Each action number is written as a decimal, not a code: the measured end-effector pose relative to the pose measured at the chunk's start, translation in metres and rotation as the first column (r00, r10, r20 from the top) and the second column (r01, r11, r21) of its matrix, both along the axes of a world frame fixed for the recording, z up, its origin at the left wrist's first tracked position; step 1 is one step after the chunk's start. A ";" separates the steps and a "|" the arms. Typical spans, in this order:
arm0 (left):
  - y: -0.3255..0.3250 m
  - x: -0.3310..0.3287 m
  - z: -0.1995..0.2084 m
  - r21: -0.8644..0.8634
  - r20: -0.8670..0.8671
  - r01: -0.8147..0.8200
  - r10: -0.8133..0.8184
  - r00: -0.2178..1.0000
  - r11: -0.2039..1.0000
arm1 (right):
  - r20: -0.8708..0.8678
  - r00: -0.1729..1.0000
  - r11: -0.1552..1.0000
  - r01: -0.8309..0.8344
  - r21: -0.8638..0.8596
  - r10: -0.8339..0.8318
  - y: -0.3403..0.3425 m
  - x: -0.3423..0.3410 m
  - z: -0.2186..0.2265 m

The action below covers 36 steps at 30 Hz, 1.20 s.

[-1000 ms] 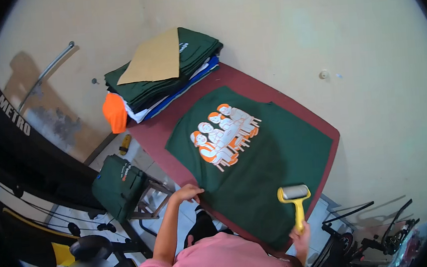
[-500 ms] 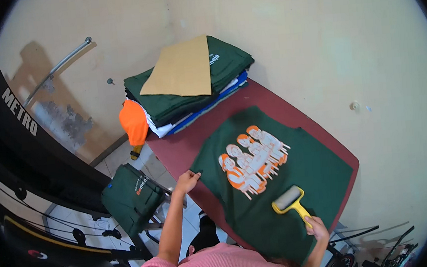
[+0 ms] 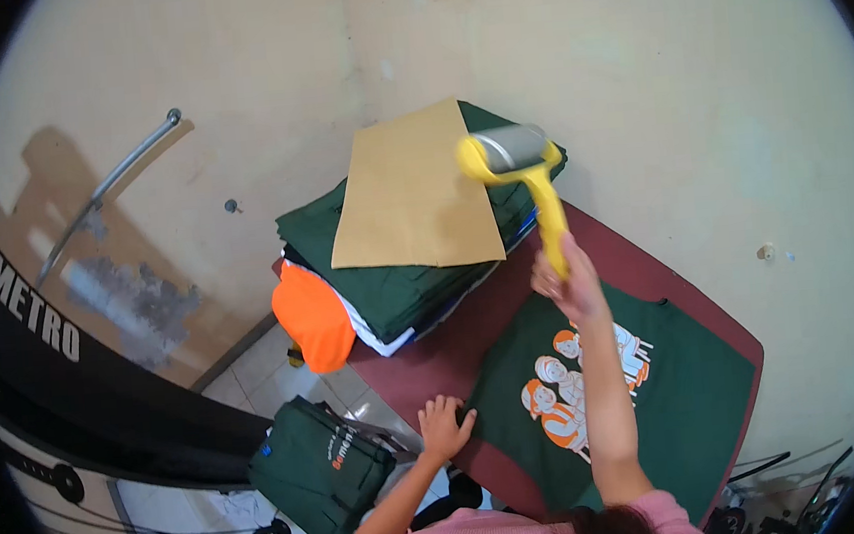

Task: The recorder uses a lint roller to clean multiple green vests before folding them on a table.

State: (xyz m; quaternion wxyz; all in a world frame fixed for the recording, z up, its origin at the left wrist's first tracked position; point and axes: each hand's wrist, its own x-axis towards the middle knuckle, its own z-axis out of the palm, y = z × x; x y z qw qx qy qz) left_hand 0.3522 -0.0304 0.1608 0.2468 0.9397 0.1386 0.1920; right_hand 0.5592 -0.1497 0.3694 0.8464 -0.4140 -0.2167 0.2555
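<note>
My right hand (image 3: pixel 574 281) is closed round the yellow handle of a lint roller (image 3: pixel 513 150) with a grey roll. It is lifted over the right side of a pile of folded dark green clothes (image 3: pixel 399 294) with a brown cardboard sheet (image 3: pixel 411 193) on top. A dark green shirt (image 3: pixel 693 397) lies spread out, an orange and white print of seated people on it, partly hidden by my right forearm. My left hand (image 3: pixel 445 426) rests on the maroon tabletop (image 3: pixel 435 372), fingers apart, thumb by the shirt's left edge.
Orange cloth (image 3: pixel 313 316) hangs beside the pile over the table's left edge. Lower left, more folded green clothing (image 3: pixel 322 466) lies on a seat. Black gym equipment (image 3: pixel 51 327) with cables stands at the left. A wall (image 3: pixel 694 95) borders the table behind and right.
My right hand has raised the lint roller off the shirt and carried it up and left to the pile. My left hand has let go of the shirt's edge and spread its fingers. The view has shifted.
</note>
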 end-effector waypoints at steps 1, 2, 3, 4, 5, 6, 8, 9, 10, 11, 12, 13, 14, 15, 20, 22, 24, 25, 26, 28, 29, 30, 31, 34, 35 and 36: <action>0.002 -0.001 -0.001 -0.011 0.012 0.016 -0.016 1.000 1.000 | -0.053 0.998 0.998 0.041 -0.038 -0.043 0.027 0.012 0.001; 0.001 0.000 -0.001 -0.015 0.017 0.022 -0.021 1.000 1.000 | -0.065 0.993 0.982 0.085 -0.171 -0.098 0.051 0.022 0.002; 0.002 -0.001 0.000 -0.004 0.003 0.020 -0.020 1.000 1.000 | -0.077 0.987 0.947 0.114 -0.301 -0.143 0.074 0.032 -0.004; 0.005 -0.003 -0.001 -0.010 0.006 0.028 -0.028 1.000 1.000 | -0.106 0.991 0.917 0.029 -0.398 -0.077 0.091 0.041 -0.018; 0.005 -0.002 -0.002 -0.019 0.011 0.046 -0.046 0.999 0.999 | -0.139 0.990 0.871 -0.047 -0.490 -0.025 0.101 0.052 -0.031; 0.006 -0.003 -0.002 -0.027 0.010 0.051 -0.051 0.999 0.998 | -0.139 0.990 0.874 -0.039 -0.485 -0.033 0.110 0.058 -0.045; 0.006 -0.002 -0.001 -0.025 0.007 0.052 -0.052 0.999 0.998 | -0.032 0.998 0.691 -0.063 -0.720 0.058 0.122 0.058 -0.062; 0.006 -0.001 0.000 -0.027 0.006 0.045 -0.044 0.999 0.999 | -0.033 0.998 0.692 -0.061 -0.719 0.053 0.122 0.057 -0.065; 0.008 -0.001 -0.001 -0.018 0.001 0.050 -0.050 0.999 0.999 | -0.033 0.999 0.724 -0.029 -0.689 0.009 0.120 0.058 -0.067; 0.008 0.002 -0.001 -0.022 -0.002 0.058 -0.058 0.998 0.998 | -0.034 0.999 0.749 0.004 -0.663 -0.035 0.115 0.056 -0.067; 0.008 0.001 -0.001 -0.023 -0.005 0.045 -0.045 0.999 0.999 | -0.045 0.998 0.745 -0.001 -0.668 -0.039 0.110 0.045 -0.067; 0.008 0.002 -0.001 -0.023 -0.010 0.036 -0.036 0.999 0.999 | 0.047 0.990 0.800 0.134 -0.585 -0.131 0.102 0.033 -0.066; 0.006 0.002 0.000 -0.026 -0.019 0.053 -0.054 0.998 0.998 | 0.131 0.962 0.832 0.274 -0.482 -0.241 0.092 0.021 -0.068; 0.008 0.002 -0.001 -0.028 -0.030 0.045 -0.046 0.999 0.999 | 0.153 0.960 0.853 0.279 -0.440 -0.235 0.079 0.009 -0.080; 0.006 0.003 -0.005 -0.004 0.023 0.041 -0.041 0.999 0.999 | 0.802 0.545 0.433 0.801 -0.413 -0.242 -0.055 -0.085 -0.170; 0.002 0.005 -0.006 0.000 0.013 0.038 -0.038 0.999 0.999 | 0.895 0.382 0.147 0.923 -0.356 -0.231 -0.129 -0.135 -0.198; 0.000 0.003 -0.009 0.004 -0.026 0.016 -0.016 1.000 1.000 | 0.856 0.383 -0.087 0.896 -0.436 -0.349 -0.188 -0.184 -0.192; -0.001 0.003 -0.008 0.003 -0.060 0.012 -0.012 0.998 1.000 | 0.895 0.323 -0.238 0.884 -0.401 -0.309 -0.223 -0.208 -0.198; -0.002 0.002 -0.009 0.000 -0.038 0.009 -0.009 0.999 1.000 | 0.896 0.292 -0.339 0.850 -0.403 -0.333 -0.251 -0.231 -0.201; -0.001 -0.002 -0.005 -0.017 -0.040 0.007 -0.008 0.999 1.000 | 0.887 0.254 -0.487 0.760 -0.430 -0.387 -0.297 -0.272 -0.205; -0.002 -0.004 -0.002 -0.035 -0.063 0.017 -0.019 0.998 0.999 | 0.886 0.222 -0.560 0.705 -0.434 -0.407 -0.310 -0.294 -0.203; 0.000 -0.006 -0.003 -0.036 -0.073 0.034 -0.036 0.997 0.999 | 0.884 0.224 -0.573 0.691 -0.441 -0.410 -0.317 -0.311 -0.205; 0.001 -0.008 -0.009 -0.038 0.034 -0.008 0.009 0.999 0.999 | 0.884 0.269 -0.605 0.650 -0.459 -0.382 -0.324 -0.328 -0.207; -0.031 -0.023 0.010 0.102 0.151 0.157 -0.171 0.974 0.982 | 0.799 0.500 -0.598 0.543 -0.589 -0.334 -0.333 -0.371 -0.224; -0.047 -0.032 0.023 0.250 0.129 0.330 -0.370 0.920 0.910 | 0.784 0.550 -0.594 0.539 -0.597 -0.288 -0.330 -0.383 -0.229; -0.070 -0.043 0.032 0.209 0.024 0.515 -0.531 0.847 0.831 | 0.749 0.591 -0.559 0.527 -0.640 -0.300 -0.328 -0.389 -0.226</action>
